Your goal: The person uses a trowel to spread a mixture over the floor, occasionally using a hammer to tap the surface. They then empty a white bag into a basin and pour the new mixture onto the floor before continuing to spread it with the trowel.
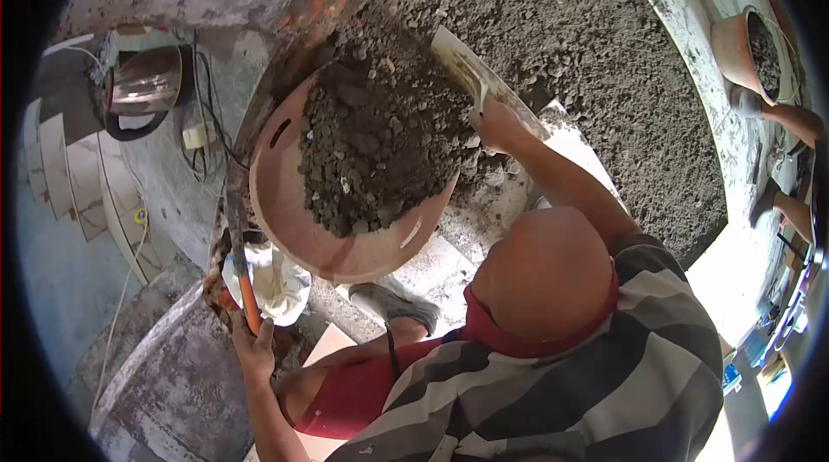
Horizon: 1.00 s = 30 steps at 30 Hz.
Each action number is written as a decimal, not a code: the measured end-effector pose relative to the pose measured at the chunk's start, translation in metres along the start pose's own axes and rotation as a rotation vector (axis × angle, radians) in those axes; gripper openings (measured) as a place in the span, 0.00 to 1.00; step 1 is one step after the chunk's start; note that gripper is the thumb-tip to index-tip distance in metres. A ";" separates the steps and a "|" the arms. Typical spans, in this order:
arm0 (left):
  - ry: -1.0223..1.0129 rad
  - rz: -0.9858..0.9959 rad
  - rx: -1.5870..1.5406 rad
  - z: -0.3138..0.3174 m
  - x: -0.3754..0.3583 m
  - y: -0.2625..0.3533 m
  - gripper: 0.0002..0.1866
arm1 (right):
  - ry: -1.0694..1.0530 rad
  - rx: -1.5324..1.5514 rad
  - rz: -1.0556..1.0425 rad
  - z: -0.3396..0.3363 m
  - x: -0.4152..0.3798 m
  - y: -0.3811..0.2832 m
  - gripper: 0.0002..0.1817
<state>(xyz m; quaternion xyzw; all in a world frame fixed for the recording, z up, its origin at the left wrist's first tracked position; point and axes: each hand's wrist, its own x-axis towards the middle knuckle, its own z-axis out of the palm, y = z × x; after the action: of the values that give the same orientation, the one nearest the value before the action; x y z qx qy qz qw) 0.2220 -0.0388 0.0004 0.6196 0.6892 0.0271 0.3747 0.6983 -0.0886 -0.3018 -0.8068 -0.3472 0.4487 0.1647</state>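
My right hand (499, 127) grips a long, pale flat board (466, 66), smeared with mortar like a float, at the edge of the grey, crumbly mix. The mix (389, 142) is heaped in a round, pinkish basin (281, 194) with slots in its rim. To the left, my left hand (254, 348) is closed around the orange handle (248, 296) of a tool whose dark shaft runs up along the basin's side; its far end is hidden. My bent knees in red shorts and a striped shirt fill the lower part of the view.
A spread of grey mix (622, 73) covers the floor at upper right. A white bag-lined container (275, 282) stands below the basin. At far left are a metal kettle (142, 86) and stacked tiles (69, 168). Another person's hand holds a bucket (734, 52) at far right.
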 end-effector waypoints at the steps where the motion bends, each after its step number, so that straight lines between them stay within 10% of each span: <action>1: 0.001 -0.029 0.009 0.004 0.003 0.002 0.11 | -0.028 0.010 -0.007 0.000 0.011 -0.008 0.26; 20: -0.069 -0.097 0.018 0.006 0.010 0.010 0.11 | -0.533 -0.091 -0.377 0.017 -0.055 -0.102 0.22; 26: -0.066 -0.122 0.025 0.005 0.000 0.011 0.13 | 0.107 0.041 -0.098 -0.024 0.083 -0.035 0.30; 30: -0.060 -0.109 -0.013 0.003 0.005 -0.001 0.14 | 0.084 -0.169 -0.130 0.026 0.092 -0.026 0.23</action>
<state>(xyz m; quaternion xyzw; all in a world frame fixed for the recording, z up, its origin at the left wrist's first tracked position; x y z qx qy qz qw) 0.2225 -0.0358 -0.0046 0.5792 0.7102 -0.0075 0.4001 0.6981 -0.0066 -0.3568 -0.8117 -0.4282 0.3719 0.1395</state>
